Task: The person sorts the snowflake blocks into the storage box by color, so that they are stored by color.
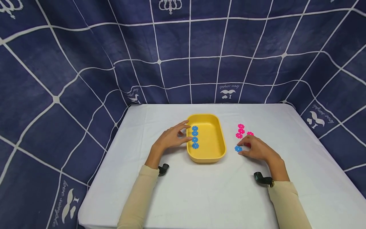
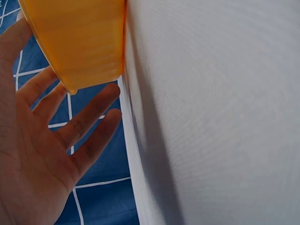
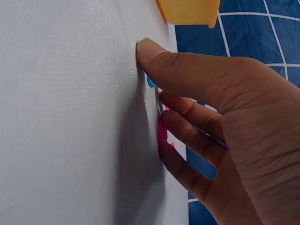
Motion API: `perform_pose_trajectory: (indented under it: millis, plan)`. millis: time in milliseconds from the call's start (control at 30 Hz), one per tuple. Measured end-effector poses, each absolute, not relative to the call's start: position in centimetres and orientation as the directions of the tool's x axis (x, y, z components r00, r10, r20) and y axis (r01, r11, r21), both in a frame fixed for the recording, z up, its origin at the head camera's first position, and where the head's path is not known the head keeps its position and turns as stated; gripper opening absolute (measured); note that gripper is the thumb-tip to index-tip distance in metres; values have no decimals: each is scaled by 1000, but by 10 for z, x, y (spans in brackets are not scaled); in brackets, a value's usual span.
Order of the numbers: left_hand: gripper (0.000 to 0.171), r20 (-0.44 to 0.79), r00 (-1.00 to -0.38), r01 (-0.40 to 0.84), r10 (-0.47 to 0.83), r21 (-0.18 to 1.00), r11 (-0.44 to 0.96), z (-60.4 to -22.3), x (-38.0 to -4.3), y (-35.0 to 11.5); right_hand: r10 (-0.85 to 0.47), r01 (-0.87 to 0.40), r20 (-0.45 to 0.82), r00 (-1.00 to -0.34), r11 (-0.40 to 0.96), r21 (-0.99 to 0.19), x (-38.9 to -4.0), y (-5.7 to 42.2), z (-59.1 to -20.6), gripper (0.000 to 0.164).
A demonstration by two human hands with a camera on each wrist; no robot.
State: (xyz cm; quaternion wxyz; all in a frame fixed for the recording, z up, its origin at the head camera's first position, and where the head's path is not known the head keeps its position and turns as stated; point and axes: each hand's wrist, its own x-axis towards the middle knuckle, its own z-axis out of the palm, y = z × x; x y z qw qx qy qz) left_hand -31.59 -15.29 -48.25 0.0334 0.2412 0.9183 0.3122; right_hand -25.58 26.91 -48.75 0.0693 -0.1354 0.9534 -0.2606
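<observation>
A yellow rectangular tray point(image 1: 210, 156) stands mid-table, with several blue flower-shaped pieces point(image 1: 195, 139) in a column along its inner left side. My left hand point(image 1: 172, 136) rests at the tray's left rim, fingers spread and loosely bent; in the left wrist view its fingers point(image 2: 96, 112) lie beside the tray wall. Right of the tray, my right hand point(image 1: 257, 149) pinches another blue flower piece point(image 1: 238, 148) between thumb and finger, down at the table. In the right wrist view the thumb point(image 3: 161, 61) hides most of that piece.
Several pink flower pieces point(image 1: 241, 130) lie on the table just beyond my right hand, one partly under it. A white cloth covers the table point(image 1: 206, 194). Dark blue curtains point(image 1: 206, 70) with white lines hang behind and at both sides.
</observation>
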Motion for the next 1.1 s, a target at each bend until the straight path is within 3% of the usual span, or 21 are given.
perform_pose_trajectory:
  millis: [633, 1100]
  plan:
    - [66, 80, -889, 408, 451, 585, 701, -484, -315, -151, -262, -177, -99, -960, 841, -510, -256, 266, -486, 33]
    - [66, 78, -890, 407, 449, 583, 704, -483, -315, -152, -277, -231, -17, -961, 832, -504, -254, 268, -463, 37]
